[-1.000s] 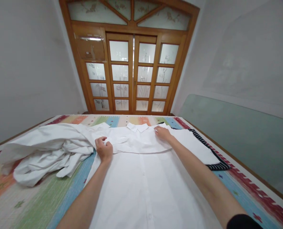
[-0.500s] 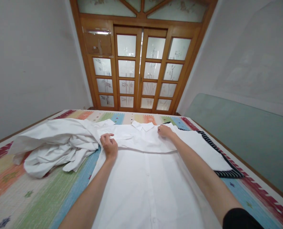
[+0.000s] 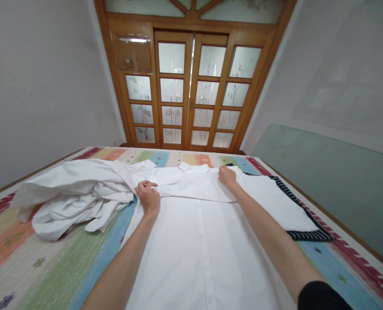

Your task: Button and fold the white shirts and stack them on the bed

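While your left hand [image 3: 149, 198] and right hand [image 3: 228, 176] pinch it, the shirt [image 3: 181, 241] lies white — mostly smooth, button-side up.

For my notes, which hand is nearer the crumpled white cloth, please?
The left hand, just beside the crumpled white cloth; the right hand is farther right, past the collar.

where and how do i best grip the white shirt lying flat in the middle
Probably by its far edge, either side of the collar, one hand per side, coming from the near side. The white shirt lies flat, collar end farthest away, so both sides of that edge should pinch evenly. The left hand and right hand are close to it.
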`<state>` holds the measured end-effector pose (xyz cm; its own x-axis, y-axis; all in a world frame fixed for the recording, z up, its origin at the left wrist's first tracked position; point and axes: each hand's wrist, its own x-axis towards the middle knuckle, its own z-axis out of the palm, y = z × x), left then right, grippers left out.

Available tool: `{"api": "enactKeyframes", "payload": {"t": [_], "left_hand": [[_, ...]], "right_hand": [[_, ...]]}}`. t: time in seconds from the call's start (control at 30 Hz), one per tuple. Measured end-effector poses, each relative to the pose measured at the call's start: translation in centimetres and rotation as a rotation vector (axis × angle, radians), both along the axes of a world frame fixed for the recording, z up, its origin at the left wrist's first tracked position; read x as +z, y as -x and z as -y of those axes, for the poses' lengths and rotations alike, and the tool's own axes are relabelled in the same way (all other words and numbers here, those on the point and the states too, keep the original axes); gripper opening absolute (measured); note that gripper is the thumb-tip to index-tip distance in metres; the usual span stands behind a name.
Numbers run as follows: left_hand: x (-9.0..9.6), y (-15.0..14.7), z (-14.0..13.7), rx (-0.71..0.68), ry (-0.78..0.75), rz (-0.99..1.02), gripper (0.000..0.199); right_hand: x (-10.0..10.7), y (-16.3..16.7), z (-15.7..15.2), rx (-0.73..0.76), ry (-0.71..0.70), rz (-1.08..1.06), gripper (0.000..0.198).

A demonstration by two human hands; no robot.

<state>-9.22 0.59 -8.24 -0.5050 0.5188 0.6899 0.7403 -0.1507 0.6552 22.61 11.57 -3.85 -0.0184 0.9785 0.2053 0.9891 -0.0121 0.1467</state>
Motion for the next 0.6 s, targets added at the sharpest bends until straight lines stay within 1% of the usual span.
{"api": "enactKeyframes", "payload": {"t": [0.07, 0.13, 0.2, 0.27, 0.33, 0.37, 0.4, 0.47, 0.53, 0.6], "left_hand": [[0.0, -0.2, 0.1, 0.005, 0.024, -0.047, 0.032], [0.0, -0.6, 0.1, -0.067, 0.040, -0.129, 0.030], [-0.2, -1.1, 0.0, -0.230, 0.062, -0.219, 0.027], [-0.6, -1.4, -0.3, -0.416, 0.103, -0.289, 0.026], [-1.1, -1.6, -0.6, -0.552, 0.156, -0.329, 0.031], [-1.2, -1.6, -0.7, -0.594, 0.187, -0.347, 0.035], [-1.4, -1.6, -0.8, -0.616, 0.224, -0.368, 0.039], [-1.4, -1.6, -0.7, -0.609, 0.329, -0.439, 0.045], [-1.0, -1.6, -0.4, -0.552, 0.467, -0.539, 0.047], [-0.4, -1.8, 0.0, -0.488, 0.601, -0.635, 0.050]], "right_hand": [[-0.2, 0.3, 0.2, -0.001, -0.010, 0.013, 0.037], [-0.3, 0.8, 0.5, 0.014, -0.038, 0.013, 0.039], [-0.7, 1.5, 0.9, 0.058, -0.063, 0.003, 0.037], [-1.3, 2.6, 1.5, 0.133, -0.067, -0.020, 0.033], [-2.3, 4.0, 2.3, 0.240, -0.038, -0.072, 0.034], [-2.8, 4.7, 2.7, 0.300, -0.015, -0.112, 0.036], [-3.3, 5.3, 3.1, 0.361, 0.010, -0.153, 0.039], [-4.1, 6.3, 4.1, 0.469, 0.037, -0.210, 0.046], [-4.4, 6.7, 5.0, 0.542, 0.090, -0.230, 0.053], [-4.4, 6.4, 5.9, 0.577, 0.147, -0.222, 0.059]]}}
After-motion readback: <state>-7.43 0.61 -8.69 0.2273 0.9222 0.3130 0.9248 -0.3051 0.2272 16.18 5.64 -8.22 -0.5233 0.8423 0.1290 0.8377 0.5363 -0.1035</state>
